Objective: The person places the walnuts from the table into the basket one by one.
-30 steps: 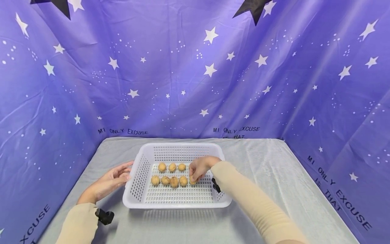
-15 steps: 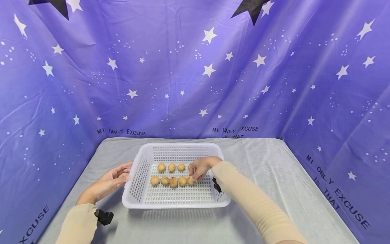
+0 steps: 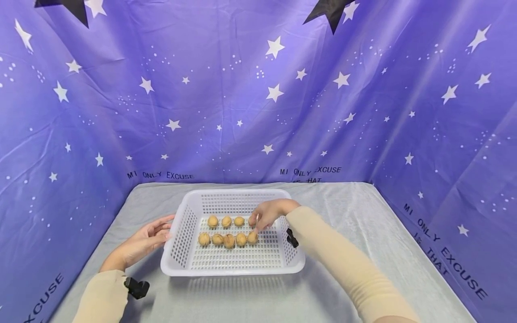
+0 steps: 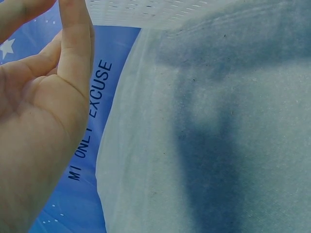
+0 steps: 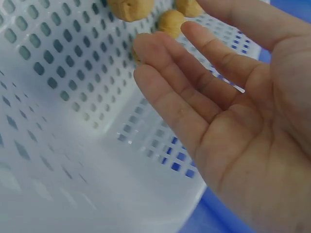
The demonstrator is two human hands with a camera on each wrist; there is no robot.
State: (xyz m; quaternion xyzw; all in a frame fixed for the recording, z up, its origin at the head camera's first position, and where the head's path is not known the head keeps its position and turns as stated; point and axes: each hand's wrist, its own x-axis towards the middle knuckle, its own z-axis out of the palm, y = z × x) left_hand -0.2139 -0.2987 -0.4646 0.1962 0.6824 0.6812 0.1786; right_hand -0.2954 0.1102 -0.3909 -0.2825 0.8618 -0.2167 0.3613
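A white perforated plastic basket (image 3: 194,272) holds walnuts in two rows. The front row has several, ending at the right with a walnut (image 3: 252,237) near my right thumb. In the back row, three walnuts (image 3: 226,221) show fully; another walnut (image 3: 252,220) is partly hidden by my right fingers. My right hand (image 3: 269,213) hovers inside the basket, fingers extended and apart in the right wrist view, gripping nothing. At the basket's left rim, my left hand (image 3: 139,242) has its fingers extended against the outer side; the exact contact is hard to tell.
The basket stands on a table with a grey cloth (image 3: 335,278). A purple star-patterned curtain (image 3: 226,89) surrounds the table at the back and both sides. Each wrist carries a black camera mount (image 3: 136,288).
My right hand has let go of the walnut at the front row's right end and shifted slightly up and right. A back-row walnut now shows at its fingertips. My left hand stays put.
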